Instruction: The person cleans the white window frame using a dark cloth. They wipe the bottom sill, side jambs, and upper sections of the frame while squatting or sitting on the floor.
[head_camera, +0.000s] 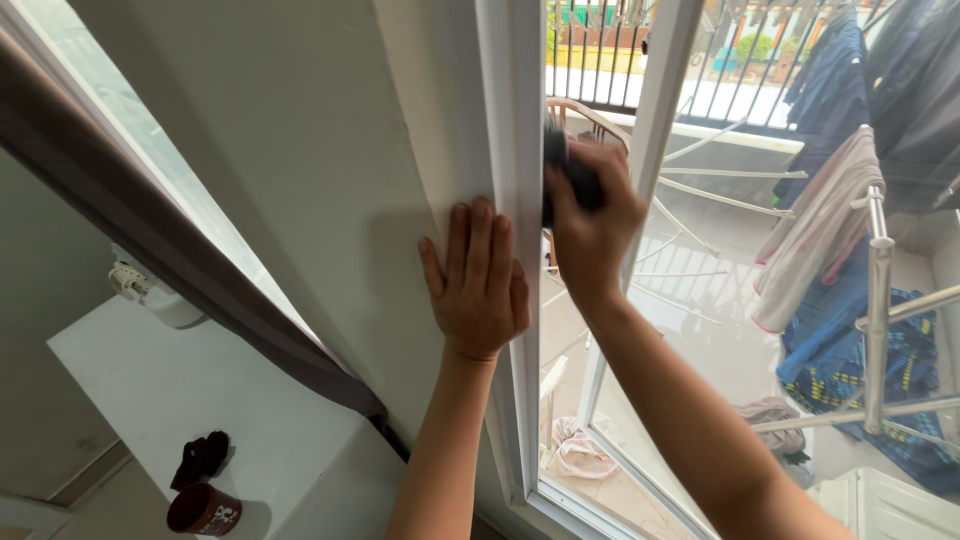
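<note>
Head view: left hand (478, 275) flat on white window frame (520, 120), right hand (590, 215) clamped on dark cloth (565, 170).

A dark cloth (570, 172), bunched into a wad, is pressed against the inner edge of the white window frame (520, 120), about halfway up its upright. The frame is narrow and smooth, running from top to the sill corner below.

A pale wall (300, 150) meets a white window frame (520, 300), a dark curtain (150, 240) hangs left, and daylight falls on the balcony's drying rack (875, 300) outside.
</note>
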